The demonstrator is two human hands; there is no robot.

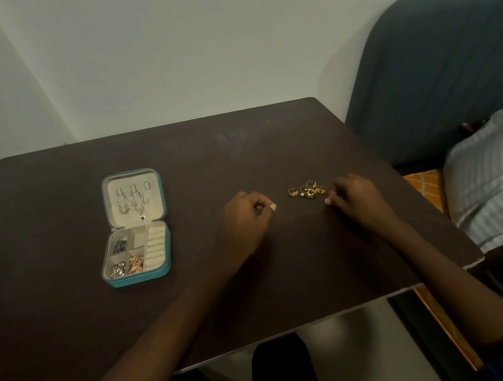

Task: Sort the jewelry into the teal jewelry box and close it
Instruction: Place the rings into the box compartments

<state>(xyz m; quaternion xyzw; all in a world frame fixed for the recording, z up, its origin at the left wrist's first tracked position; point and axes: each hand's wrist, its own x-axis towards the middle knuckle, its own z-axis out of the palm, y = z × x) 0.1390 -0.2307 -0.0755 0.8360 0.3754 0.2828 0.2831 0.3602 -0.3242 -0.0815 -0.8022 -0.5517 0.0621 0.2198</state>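
Both forearms stretch over the dark brown table (67, 313). Left hand (241, 220) and right hand (355, 200) rest loosely curled, holding nothing, flanking the little pile of gold rings (307, 189), probably ready to pick. Teal zip jewelry box (134, 227) sits open well left, 3 compartments already filled.

Both forearms reach forward, bare from blue striped sleeves at the elbows. The left hand (242, 215) lies knuckles up, fingers loosely curled, thumb tip pointing right. The right hand (354, 197) mirrors it, fingers loosely curled, thumb pointing left. Neither visibly holds anything.
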